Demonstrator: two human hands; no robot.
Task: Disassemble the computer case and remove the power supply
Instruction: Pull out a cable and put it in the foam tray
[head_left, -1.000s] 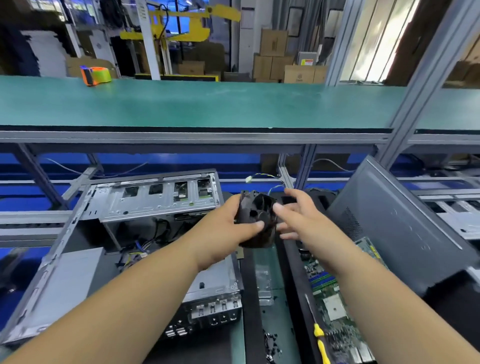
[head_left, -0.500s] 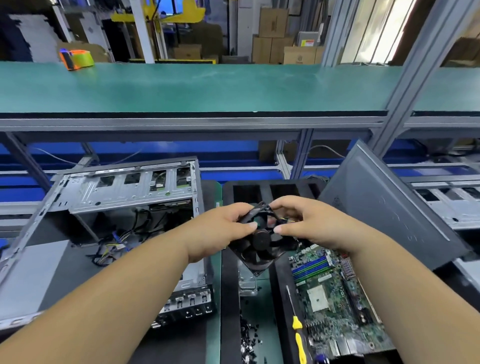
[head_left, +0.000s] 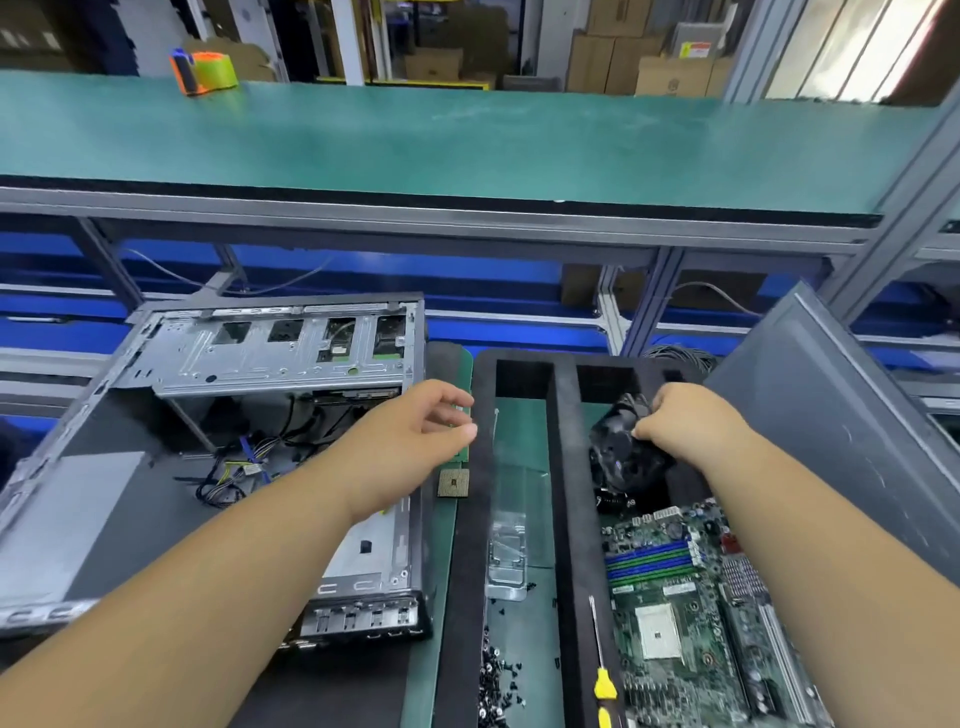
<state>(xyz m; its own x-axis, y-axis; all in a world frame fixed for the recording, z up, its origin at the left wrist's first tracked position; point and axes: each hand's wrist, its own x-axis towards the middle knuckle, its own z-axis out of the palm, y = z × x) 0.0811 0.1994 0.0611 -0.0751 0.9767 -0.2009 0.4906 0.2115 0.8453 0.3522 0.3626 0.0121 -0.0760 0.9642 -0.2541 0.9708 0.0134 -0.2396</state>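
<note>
Head view, computer case (head_left: 223, 467) on its side, long axis near-far; left hand (head_left: 410, 441) loose, empty; right hand (head_left: 685, 431) grips fan (head_left: 621, 452)

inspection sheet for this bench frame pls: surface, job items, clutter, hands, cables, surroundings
Surface: green mat with a black foam tray on it.
Job's things: open case on its side at left; power supply not identifiable. Motherboard in the tray's right slot; side panel leans at right.
Clutter: loose screws, CPU chip, screwdriver, clear plastic piece.
Hands: left hand over the case edge, fingers loosely curled, holding nothing; right hand grips the fan above the motherboard.
Cables: wire bundle inside the case.
Surroundings: upper shelf with a tape dispenser; cardboard boxes behind.
</note>
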